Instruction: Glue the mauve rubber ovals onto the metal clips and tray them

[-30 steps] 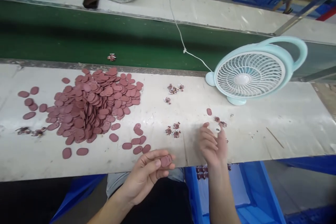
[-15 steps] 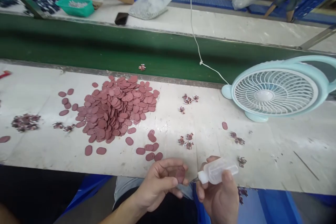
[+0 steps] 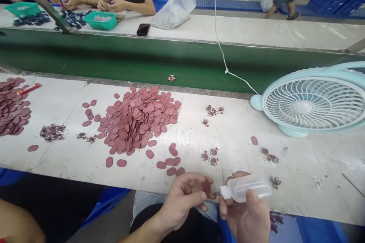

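Between the thumb and fingers of my left hand [image 3: 179, 203] is a dark red oval disc [image 3: 205, 186], tilted up on edge. My right hand [image 3: 249, 216] grips a translucent squeeze bottle [image 3: 251, 188], lying sideways, its white cap and thin metal nozzle [image 3: 217, 193] pointing left. The nozzle tip is at my left fingertips, close by the disc's lower edge; whether it touches the disc I cannot tell. Several loose red discs [image 3: 171, 161] lie just beyond my left hand. Beyond the bottle are small shiny reddish-brown flower-like pieces [image 3: 211, 155].
A big heap of red discs [image 3: 137, 121] covers the table's middle left, with another heap [image 3: 11, 106] at far left. A light blue fan [image 3: 302, 107] stands at right, its white cord [image 3: 216, 26] hanging down. Past the green channel [image 3: 128, 59], co-workers' hands [image 3: 111, 5] work near green trays [image 3: 101, 24].
The camera view has swung left, bringing in the far-left heap. The bottle's nozzle has come closer to the disc in my left hand. Both hands keep their holds.
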### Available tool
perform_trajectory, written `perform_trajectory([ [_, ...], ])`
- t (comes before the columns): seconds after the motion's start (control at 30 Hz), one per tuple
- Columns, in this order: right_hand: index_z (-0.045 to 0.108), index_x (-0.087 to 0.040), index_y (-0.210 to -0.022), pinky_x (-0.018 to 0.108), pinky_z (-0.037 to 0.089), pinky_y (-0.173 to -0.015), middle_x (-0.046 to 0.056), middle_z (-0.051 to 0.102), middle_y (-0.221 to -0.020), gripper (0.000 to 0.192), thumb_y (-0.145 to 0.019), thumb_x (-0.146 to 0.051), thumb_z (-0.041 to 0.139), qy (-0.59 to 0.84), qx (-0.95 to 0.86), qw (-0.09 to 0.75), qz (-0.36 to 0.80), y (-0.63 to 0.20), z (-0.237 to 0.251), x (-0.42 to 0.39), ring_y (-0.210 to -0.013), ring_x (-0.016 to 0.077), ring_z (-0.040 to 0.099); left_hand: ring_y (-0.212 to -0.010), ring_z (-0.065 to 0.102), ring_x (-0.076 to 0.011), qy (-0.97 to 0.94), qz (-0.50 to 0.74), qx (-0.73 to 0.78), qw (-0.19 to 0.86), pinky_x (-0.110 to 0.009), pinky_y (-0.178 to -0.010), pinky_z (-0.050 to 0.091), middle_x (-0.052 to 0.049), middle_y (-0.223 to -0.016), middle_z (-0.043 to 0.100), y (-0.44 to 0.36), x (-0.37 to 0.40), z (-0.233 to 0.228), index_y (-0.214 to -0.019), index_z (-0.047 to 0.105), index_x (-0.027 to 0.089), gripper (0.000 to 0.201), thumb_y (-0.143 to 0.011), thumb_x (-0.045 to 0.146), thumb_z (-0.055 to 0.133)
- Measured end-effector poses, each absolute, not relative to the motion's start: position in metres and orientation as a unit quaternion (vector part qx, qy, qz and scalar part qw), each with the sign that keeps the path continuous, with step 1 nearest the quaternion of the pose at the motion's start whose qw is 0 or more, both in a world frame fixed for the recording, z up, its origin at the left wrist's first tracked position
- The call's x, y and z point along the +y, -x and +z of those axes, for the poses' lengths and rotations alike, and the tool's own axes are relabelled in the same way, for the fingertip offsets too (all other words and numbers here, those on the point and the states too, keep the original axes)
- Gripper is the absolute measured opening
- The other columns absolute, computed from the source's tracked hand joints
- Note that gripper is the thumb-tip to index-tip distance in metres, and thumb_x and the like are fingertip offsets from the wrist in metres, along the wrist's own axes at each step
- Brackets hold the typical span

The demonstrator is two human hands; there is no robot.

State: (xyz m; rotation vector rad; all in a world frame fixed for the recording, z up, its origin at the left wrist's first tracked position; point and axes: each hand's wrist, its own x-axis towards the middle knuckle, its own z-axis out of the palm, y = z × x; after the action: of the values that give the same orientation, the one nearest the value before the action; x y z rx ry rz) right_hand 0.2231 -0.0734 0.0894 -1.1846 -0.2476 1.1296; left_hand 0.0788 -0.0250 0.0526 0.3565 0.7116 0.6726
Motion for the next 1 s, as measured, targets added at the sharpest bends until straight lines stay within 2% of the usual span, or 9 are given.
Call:
perform_trajectory([
  [0.17, 0.056, -0.024, -0.108, 0.028, 0.050, -0.038, -0.002, 0.062, -0.063, 0.024, -0.094, -0.043, 0.058, 0.541, -0.173, 0.695, 0.442, -0.215, 0.092, -0.074, -0.045, 0.0187, 0.062, -0.086, 0.078, -0.0256, -0.101, 0.304, 0.341, 0.884, -0.016, -0.047, 0.056, -0.011, -0.107, 0.078, -0.074, -0.024, 0.057, -0.089, 0.069, 0.018, 0.013, -0.083, 0.026, 0.079],
  [0.23, 0.056, -0.025, -0.109, 0.031, 0.051, -0.041, -0.001, 0.064, -0.067, 0.022, -0.095, -0.041, 0.057, 0.554, -0.210, 0.698, 0.402, -0.208, 0.093, -0.074, -0.048, 0.0196, 0.064, -0.090, 0.078, -0.0261, -0.085, 0.304, 0.336, 0.887, -0.016, -0.047, 0.056, -0.008, -0.108, 0.077, -0.072, -0.024, 0.058, -0.095, 0.071, 0.021, 0.017, -0.082, 0.023, 0.080],
  [0.3, 0.055, -0.025, -0.109, 0.032, 0.052, -0.043, 0.000, 0.066, -0.070, 0.021, -0.095, -0.040, 0.058, 0.580, -0.241, 0.695, 0.351, -0.202, 0.093, -0.074, -0.049, 0.0197, 0.064, -0.090, 0.076, -0.0242, -0.084, 0.302, 0.328, 0.891, -0.017, -0.049, 0.058, -0.007, -0.108, 0.076, -0.072, -0.025, 0.058, -0.107, 0.073, 0.023, 0.028, -0.081, 0.022, 0.081],
  [0.4, 0.056, -0.025, -0.113, 0.033, 0.053, -0.046, 0.001, 0.068, -0.074, 0.023, -0.093, -0.035, 0.060, 0.604, -0.277, 0.683, 0.303, -0.197, 0.088, -0.078, -0.052, 0.0205, 0.065, -0.082, 0.075, -0.0193, -0.107, 0.295, 0.313, 0.897, -0.016, -0.052, 0.059, -0.010, -0.103, 0.077, -0.072, -0.025, 0.058, -0.115, 0.074, 0.018, 0.034, -0.081, 0.024, 0.081],
  [0.47, 0.056, -0.023, -0.114, 0.034, 0.055, -0.048, 0.000, 0.068, -0.073, 0.024, -0.093, -0.033, 0.061, 0.607, -0.293, 0.679, 0.292, -0.197, 0.084, -0.081, -0.053, 0.0210, 0.066, -0.079, 0.074, -0.0179, -0.120, 0.295, 0.308, 0.896, -0.015, -0.052, 0.058, -0.012, -0.098, 0.078, -0.072, -0.025, 0.058, -0.112, 0.076, 0.016, 0.033, -0.081, 0.026, 0.081],
  [0.63, 0.056, -0.022, -0.117, 0.036, 0.057, -0.053, 0.001, 0.070, -0.073, 0.025, -0.094, -0.031, 0.060, 0.613, -0.315, 0.669, 0.278, -0.198, 0.083, -0.081, -0.055, 0.0208, 0.067, -0.080, 0.074, -0.0183, -0.122, 0.298, 0.326, 0.889, -0.015, -0.050, 0.058, -0.012, -0.103, 0.079, -0.073, -0.026, 0.059, -0.109, 0.078, 0.019, 0.032, -0.078, 0.026, 0.083],
  [0.83, 0.060, -0.029, -0.107, 0.042, 0.054, -0.056, -0.001, 0.069, -0.066, 0.023, -0.088, -0.041, 0.066, 0.690, -0.262, 0.622, 0.260, -0.192, 0.097, -0.074, -0.055, 0.0245, 0.066, -0.082, 0.073, -0.0194, -0.125, 0.296, 0.336, 0.885, -0.015, -0.050, 0.056, -0.011, -0.099, 0.079, -0.071, -0.027, 0.060, -0.107, 0.080, 0.020, 0.031, -0.077, 0.027, 0.084],
  [1.0, 0.060, -0.031, -0.105, 0.043, 0.054, -0.051, -0.002, 0.065, -0.065, 0.021, -0.088, -0.042, 0.061, 0.668, -0.234, 0.653, 0.271, -0.190, 0.097, -0.073, -0.050, 0.0249, 0.064, -0.079, 0.075, -0.0191, -0.124, 0.297, 0.328, 0.888, -0.015, -0.050, 0.056, -0.012, -0.106, 0.079, -0.071, -0.026, 0.059, -0.107, 0.079, 0.020, 0.030, -0.078, 0.026, 0.083],
])
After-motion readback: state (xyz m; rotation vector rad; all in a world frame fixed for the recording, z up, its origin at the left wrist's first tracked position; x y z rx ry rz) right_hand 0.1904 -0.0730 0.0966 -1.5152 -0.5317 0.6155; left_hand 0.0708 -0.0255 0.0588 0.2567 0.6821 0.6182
